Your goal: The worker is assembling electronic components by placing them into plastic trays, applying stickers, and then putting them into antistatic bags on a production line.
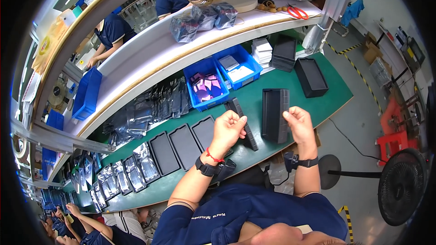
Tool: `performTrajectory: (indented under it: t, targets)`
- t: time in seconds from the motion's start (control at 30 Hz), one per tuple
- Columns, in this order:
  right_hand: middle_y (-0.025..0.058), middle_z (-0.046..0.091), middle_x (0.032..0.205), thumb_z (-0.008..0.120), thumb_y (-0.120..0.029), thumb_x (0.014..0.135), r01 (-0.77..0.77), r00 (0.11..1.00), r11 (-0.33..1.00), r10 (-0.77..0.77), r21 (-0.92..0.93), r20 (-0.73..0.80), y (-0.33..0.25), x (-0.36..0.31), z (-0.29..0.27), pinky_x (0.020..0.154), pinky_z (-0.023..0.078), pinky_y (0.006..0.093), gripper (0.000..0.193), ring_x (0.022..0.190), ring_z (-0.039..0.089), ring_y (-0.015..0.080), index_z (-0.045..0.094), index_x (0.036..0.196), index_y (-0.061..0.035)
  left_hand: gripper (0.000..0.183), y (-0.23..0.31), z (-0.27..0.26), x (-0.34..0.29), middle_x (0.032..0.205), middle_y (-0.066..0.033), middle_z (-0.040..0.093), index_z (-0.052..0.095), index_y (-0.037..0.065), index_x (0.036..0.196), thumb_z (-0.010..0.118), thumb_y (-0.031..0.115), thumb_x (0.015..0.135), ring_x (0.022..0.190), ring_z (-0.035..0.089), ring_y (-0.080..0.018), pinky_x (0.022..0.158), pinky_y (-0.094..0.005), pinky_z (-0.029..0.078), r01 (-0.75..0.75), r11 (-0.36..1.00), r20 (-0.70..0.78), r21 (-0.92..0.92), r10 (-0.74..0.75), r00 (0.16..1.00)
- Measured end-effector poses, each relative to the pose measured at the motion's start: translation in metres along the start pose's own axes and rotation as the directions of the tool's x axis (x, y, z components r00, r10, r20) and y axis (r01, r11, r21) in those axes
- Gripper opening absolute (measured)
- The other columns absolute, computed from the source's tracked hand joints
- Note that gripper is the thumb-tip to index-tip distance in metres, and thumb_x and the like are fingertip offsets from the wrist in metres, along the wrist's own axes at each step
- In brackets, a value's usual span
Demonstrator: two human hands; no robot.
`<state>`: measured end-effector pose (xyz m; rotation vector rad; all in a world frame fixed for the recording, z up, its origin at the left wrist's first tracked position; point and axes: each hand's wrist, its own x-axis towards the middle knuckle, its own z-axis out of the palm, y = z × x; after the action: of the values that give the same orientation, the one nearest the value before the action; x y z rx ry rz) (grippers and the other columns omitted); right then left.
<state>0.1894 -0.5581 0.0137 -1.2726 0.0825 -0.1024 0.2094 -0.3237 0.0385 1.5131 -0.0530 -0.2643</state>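
Observation:
My left hand [229,129] is closed in a pinch on a shallow black tray [247,131], which is tilted up on its edge above the green table. My right hand [299,122] has its fingers pressed together at the right edge of a black tray stack [274,115], which leans so its side wall shows. To the left of my left hand, a row of shallow black trays [184,145] lies flat on the table. Further left come several silvery clear packets [147,163], laid side by side.
Behind my hands stand a blue bin [205,103] of pink and dark pieces and a blue bin [245,81] of white pieces. Another black tray stack [312,77] sits at the right. A shelf [268,22] runs above; a black fan [402,186] stands at the right.

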Motion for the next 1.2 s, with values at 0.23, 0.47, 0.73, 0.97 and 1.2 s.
performTrajectory:
  t: [0.23, 0.47, 0.73, 0.97, 1.2]
  targets:
    - [-0.0062, 0.054, 0.065, 0.062, -0.01, 0.085, -0.028, 0.999, 0.992, 0.025, -0.121, -0.026, -0.006, 0.001, -0.007, 0.051, 0.036, 0.0177, 0.008, 0.056, 0.046, 0.0016, 0.06, 0.079, -0.0063, 0.032, -0.022, 0.014, 0.031, 0.06, -0.0078, 0.062, 0.058, 0.0, 0.067, 0.069, 0.027, 0.081, 0.054, 0.06, -0.0138, 0.05, -0.0282, 0.047, -0.219, 0.676, 0.093, 0.704, 0.218, 0.972]
    - [-0.0047, 0.054, 0.071, 0.06, -0.008, 0.086, 0.049, 0.998, 0.967, -0.057, -0.251, -0.026, -0.002, 0.004, -0.009, 0.058, 0.038, 0.0189, 0.007, 0.064, 0.046, 0.0031, 0.058, 0.08, -0.0046, 0.024, -0.012, 0.076, 0.027, 0.059, -0.0021, 0.056, 0.049, 0.007, 0.072, 0.056, 0.02, 0.091, 0.05, 0.054, -0.0058, 0.042, -0.0194, 0.043, -0.023, 0.996, 0.235, 0.089, 0.001, 0.972]
    - [-0.0064, 0.051, 0.066, 0.059, -0.011, 0.087, -0.027, 0.99, 0.977, -0.002, -0.21, -0.139, -0.023, 0.018, -0.055, 0.051, 0.034, 0.0178, 0.01, 0.057, 0.043, 0.0017, 0.059, 0.08, -0.0053, 0.034, -0.037, 0.08, 0.069, 0.055, -0.0105, 0.059, 0.06, 0.001, 0.068, 0.062, 0.031, 0.085, 0.054, 0.061, -0.0194, 0.051, -0.0338, 0.046, -0.1, 0.711, 0.199, 0.696, -0.057, 0.978]
    - [-0.0047, 0.051, 0.069, 0.056, -0.009, 0.088, 0.076, 0.989, 0.834, -0.133, -0.546, -0.065, -0.017, 0.019, -0.032, 0.058, 0.038, 0.0205, 0.012, 0.063, 0.043, 0.0041, 0.056, 0.079, -0.0018, 0.025, -0.025, 0.119, 0.063, 0.061, -0.001, 0.055, 0.05, 0.007, 0.074, 0.054, 0.024, 0.092, 0.047, 0.049, -0.005, 0.04, -0.0189, 0.039, -0.071, 0.997, 0.363, 0.028, 0.056, 0.93]
    - [-0.0046, 0.054, 0.076, 0.052, -0.015, 0.092, -0.106, 0.991, 0.982, 0.092, -0.155, -0.1, -0.014, 0.08, -0.124, 0.067, 0.042, 0.0217, 0.014, 0.07, 0.048, 0.0049, 0.056, 0.082, -0.0051, 0.026, -0.03, 0.113, 0.07, 0.061, -0.0033, 0.054, 0.047, 0.006, 0.07, 0.055, 0.019, 0.091, 0.047, 0.052, -0.0081, 0.039, -0.0219, 0.044, 0.09, 0.989, 0.235, -0.119, -0.06, 0.97]
